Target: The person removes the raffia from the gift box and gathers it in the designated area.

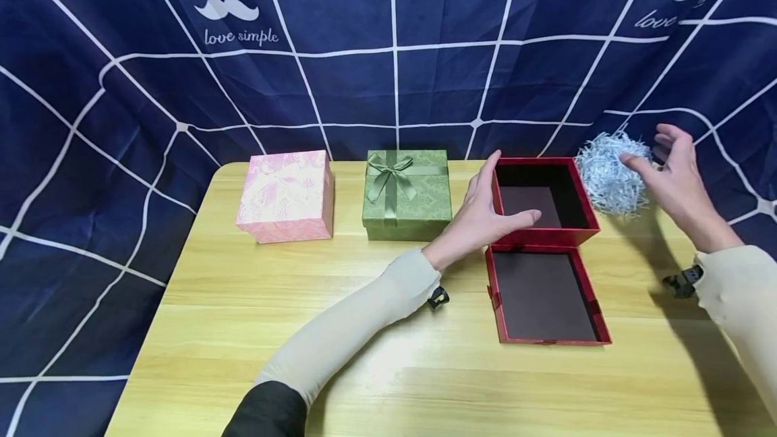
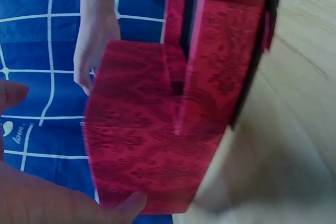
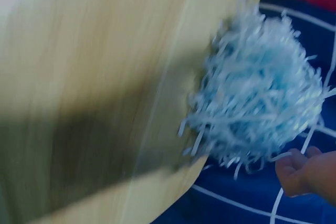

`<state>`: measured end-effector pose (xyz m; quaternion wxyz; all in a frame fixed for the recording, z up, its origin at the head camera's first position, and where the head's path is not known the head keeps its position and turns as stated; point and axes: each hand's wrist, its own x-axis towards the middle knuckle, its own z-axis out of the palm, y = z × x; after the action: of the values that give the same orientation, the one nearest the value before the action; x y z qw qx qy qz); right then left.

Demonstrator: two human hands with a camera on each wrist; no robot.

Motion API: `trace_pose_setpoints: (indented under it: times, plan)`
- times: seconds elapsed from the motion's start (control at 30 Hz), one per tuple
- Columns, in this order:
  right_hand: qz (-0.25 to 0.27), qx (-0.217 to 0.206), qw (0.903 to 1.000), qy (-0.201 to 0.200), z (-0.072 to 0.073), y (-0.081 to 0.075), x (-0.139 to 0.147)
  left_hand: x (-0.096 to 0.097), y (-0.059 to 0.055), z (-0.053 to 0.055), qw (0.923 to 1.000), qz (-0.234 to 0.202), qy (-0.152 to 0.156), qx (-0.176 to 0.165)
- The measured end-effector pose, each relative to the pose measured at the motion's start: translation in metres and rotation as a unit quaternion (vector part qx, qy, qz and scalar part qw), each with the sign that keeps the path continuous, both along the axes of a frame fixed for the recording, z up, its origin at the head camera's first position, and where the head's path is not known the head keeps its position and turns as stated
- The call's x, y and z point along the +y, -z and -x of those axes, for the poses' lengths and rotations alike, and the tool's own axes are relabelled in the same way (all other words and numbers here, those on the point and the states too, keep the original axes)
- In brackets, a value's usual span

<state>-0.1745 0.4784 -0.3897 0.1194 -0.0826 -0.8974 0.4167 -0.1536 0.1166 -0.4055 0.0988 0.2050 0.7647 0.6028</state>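
A red gift box (image 1: 549, 237) stands with its dark inside facing up, and its lid (image 1: 546, 297) lies folded flat toward me. My left hand (image 1: 475, 218) is at the box's left wall, fingers extended and thumb spread over the near left corner. In the left wrist view the thumb overlaps the patterned red side (image 2: 147, 145). To the box's right sits a pale blue heap of shredded paper (image 1: 612, 172). My right hand (image 1: 682, 184) is at the heap's right side, thumb apart from the loosely bent fingers; the right wrist view shows fingertips (image 3: 294, 171) beside the paper strands (image 3: 257, 87).
Left of the red box stand a green gift box (image 1: 419, 204) with a ribbon bow and a pink gift box (image 1: 284, 197), both closed. They share the wooden table (image 1: 303, 329). A dark blue cloth (image 1: 340, 93) with white lines hangs behind and at the sides.
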Motion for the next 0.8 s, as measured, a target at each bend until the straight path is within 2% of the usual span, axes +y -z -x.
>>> trace_pose_setpoints:
  times: [0.2, 0.3, 0.37, 0.47, 0.67, 0.8]
  plan:
    - [0.074, 0.026, 0.9965, 0.029, -0.014, -0.008, -0.021, -0.007, -0.011, -0.001, 0.9999, -0.013, -0.003, -0.005]
    - [0.15, 0.056, 0.9868, 0.029, -0.021, -0.013, -0.031, -0.011, -0.016, -0.001, 0.9995, -0.028, 0.009, -0.015]
    - [0.218, 0.079, 0.9727, 0.016, -0.024, -0.015, -0.039, -0.013, -0.02, -0.001, 0.9989, -0.038, 0.018, -0.02]
    - [0.306, 0.111, 0.9453, -0.007, -0.029, -0.018, -0.051, -0.017, -0.025, -0.003, 0.9981, -0.051, 0.027, -0.022]
    - [0.395, 0.144, 0.9063, -0.038, -0.038, -0.024, -0.074, -0.026, -0.036, -0.006, 0.9954, -0.082, 0.038, -0.033]
    - [0.465, 0.141, 0.8707, -0.074, -0.044, -0.029, -0.087, -0.036, -0.041, -0.006, 0.9951, -0.085, 0.028, -0.043]
